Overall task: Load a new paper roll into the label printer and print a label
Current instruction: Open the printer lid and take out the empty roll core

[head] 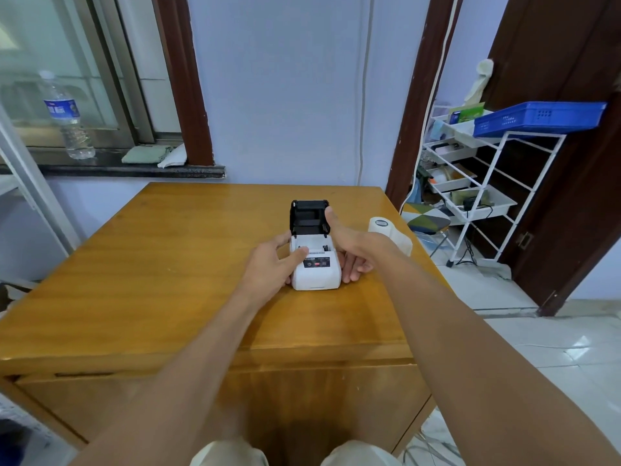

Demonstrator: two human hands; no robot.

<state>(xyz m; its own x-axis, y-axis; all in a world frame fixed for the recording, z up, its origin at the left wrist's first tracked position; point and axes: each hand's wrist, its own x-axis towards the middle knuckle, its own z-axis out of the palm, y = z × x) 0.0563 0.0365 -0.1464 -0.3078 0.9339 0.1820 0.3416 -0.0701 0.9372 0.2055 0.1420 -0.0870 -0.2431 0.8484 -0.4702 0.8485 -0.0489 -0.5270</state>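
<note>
A clear plastic water bottle with a blue label (69,116) stands on the dark window sill (134,169) behind the far left corner of the glossy orange-brown wooden table (151,280). Toward the table's far edge, near the middle, sits the small white label printer (316,269), its black lid (309,216) raised upright. The left hand (274,264) grips the printer's left side, thumb laid on its top face. The right hand (349,243) cups the right side, fingers curled along the body and thumb up against the open lid. Near the far right corner, just beyond the right wrist, rests a white paper roll (386,230). Off the table's right edge stands a white wire rack (487,183) carrying a blue plastic basket (537,117).
</note>
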